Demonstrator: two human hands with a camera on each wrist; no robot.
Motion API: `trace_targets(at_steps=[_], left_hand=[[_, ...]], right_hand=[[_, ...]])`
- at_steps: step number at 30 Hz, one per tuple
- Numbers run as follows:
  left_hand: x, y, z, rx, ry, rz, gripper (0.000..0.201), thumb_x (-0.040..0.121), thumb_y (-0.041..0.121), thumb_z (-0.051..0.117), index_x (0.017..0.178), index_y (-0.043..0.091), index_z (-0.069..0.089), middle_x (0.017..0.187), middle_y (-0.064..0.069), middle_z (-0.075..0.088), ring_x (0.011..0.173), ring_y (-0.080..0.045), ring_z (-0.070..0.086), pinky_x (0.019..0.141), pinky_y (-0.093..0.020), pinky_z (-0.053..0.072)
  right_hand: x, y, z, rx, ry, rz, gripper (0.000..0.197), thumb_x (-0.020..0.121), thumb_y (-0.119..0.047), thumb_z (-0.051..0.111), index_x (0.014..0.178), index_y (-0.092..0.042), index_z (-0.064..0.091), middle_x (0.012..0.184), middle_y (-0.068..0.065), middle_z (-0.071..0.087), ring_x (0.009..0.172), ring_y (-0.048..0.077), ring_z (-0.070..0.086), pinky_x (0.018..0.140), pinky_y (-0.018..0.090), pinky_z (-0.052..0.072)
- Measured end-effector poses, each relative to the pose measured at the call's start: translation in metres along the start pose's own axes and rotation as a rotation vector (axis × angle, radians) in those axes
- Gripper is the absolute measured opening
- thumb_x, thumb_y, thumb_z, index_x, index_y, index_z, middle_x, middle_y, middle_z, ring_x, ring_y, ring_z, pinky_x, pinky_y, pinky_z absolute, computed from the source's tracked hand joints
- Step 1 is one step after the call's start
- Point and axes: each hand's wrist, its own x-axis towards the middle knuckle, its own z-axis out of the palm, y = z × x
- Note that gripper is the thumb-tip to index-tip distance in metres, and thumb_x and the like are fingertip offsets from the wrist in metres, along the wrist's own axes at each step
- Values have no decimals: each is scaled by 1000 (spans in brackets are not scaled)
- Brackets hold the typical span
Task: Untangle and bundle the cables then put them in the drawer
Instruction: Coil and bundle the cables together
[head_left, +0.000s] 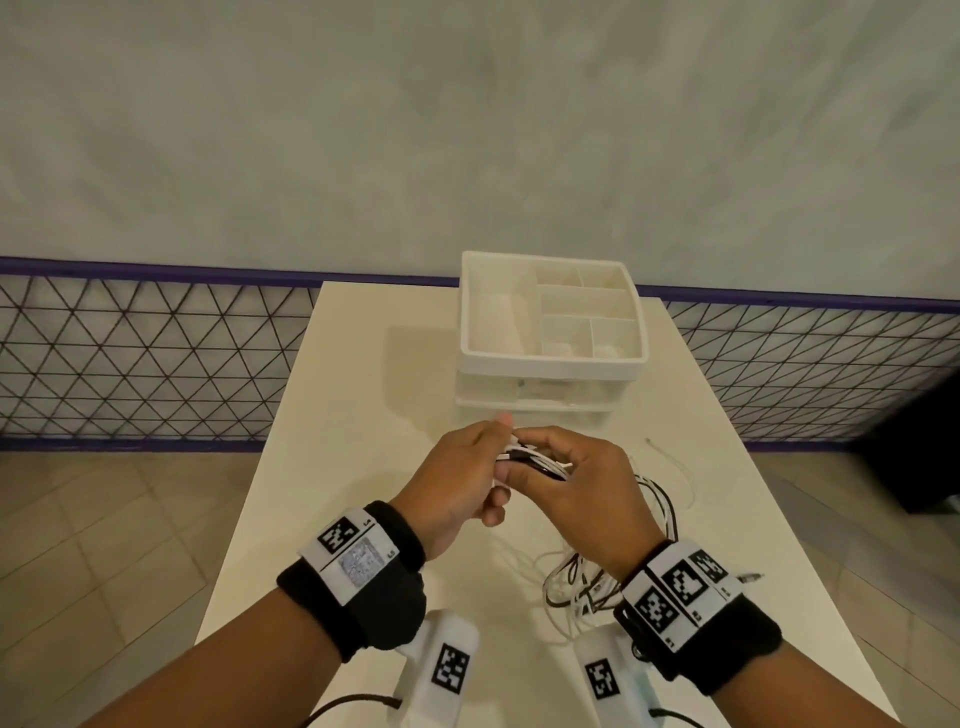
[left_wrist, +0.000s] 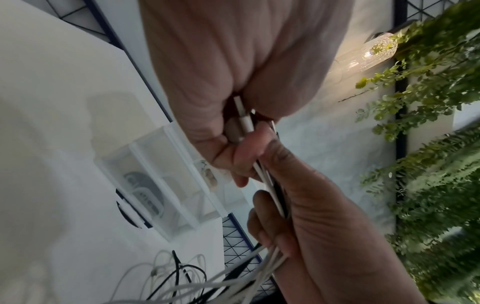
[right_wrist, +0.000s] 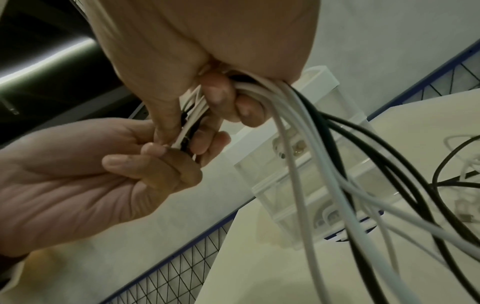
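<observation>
Both hands met above the counter (head_left: 363, 415), each grip clenched on the same gathered section of cables (right_wrist: 293, 127). Left hand (head_left: 457, 483) pinched white plug ends (left_wrist: 242, 115) between thumb and curled fingers; right hand (head_left: 576, 499) wrapped the white and black strands just beside it, knuckles nearly touching.

Below the right grip the strands hung loose and spread, running down to a tangled heap (head_left: 587, 587) on the counter, under the right wrist. One white lead (head_left: 670, 462) trailed out beyond the right hand.

Beyond both grips stood the organiser (head_left: 550, 312), its drawer (head_left: 530, 389) seemingly closed.

Judgement: bundling just started. Best to keep the left pinch fixed as an anchor, draw slack through the right hand slowly, and stop where black crosses white, so knots don't tighten.
</observation>
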Motion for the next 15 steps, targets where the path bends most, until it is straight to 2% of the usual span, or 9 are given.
trace_targets(at_steps=[3, 5, 7, 9, 11, 13, 15], left_hand=[[-2, -2, -1, 90, -83, 8, 45, 97, 49, 54, 113, 9, 64, 84, -9, 64, 52, -13, 46, 45, -25, 40], [-1, -6, 0, 99, -35, 25, 39, 96, 42, 60, 112, 6, 62, 83, -13, 58, 50, -12, 42, 43, -24, 34], [2, -7, 1, 45, 38, 30, 28, 98, 33, 60, 105, 6, 62, 73, -12, 51, 47, -11, 36, 42, -22, 29], [3, -6, -1, -4, 90, 45, 19, 98, 26, 61, 95, 6, 62, 64, -6, 49, 42, -8, 34, 42, -21, 26], [4, -4, -3, -42, 105, 53, 26, 97, 31, 61, 91, 6, 59, 58, -1, 47, 40, -9, 32, 42, -22, 23], [5, -3, -4, -33, 126, 27, 38, 97, 45, 57, 86, 8, 56, 59, 0, 45, 40, -10, 30, 43, -23, 23], [7, -3, -3, 5, 162, -1, 37, 100, 40, 53, 81, 9, 54, 66, -3, 47, 38, -10, 30, 42, -22, 23]], right_hand=[[1, 0, -4, -50, -52, 16, 18, 83, -30, 79, 100, -32, 79, 85, -12, 79, 81, 4, 73, 77, 21, 56], [1, 1, -3, -91, -97, -7, 15, 86, -29, 76, 100, -32, 75, 82, -5, 78, 77, 11, 72, 73, 29, 56], [1, 5, -1, -82, -90, -5, 21, 88, -28, 73, 107, -32, 67, 85, -2, 77, 75, 11, 71, 69, 31, 56], [2, 10, -2, -5, -66, 10, 13, 93, -23, 68, 106, -25, 66, 80, -7, 76, 66, 5, 68, 60, 26, 52], [1, 15, -4, 43, -45, -4, 8, 96, -14, 64, 96, -16, 72, 73, -10, 73, 53, 2, 56, 54, 18, 41], [-2, 16, -3, 88, -43, 19, 12, 93, -12, 68, 92, -17, 78, 78, 2, 76, 48, 11, 45, 48, 19, 35], [-4, 14, 0, 117, -42, 34, 13, 91, -13, 71, 96, -20, 81, 79, 5, 78, 42, 10, 37, 44, 18, 31]])
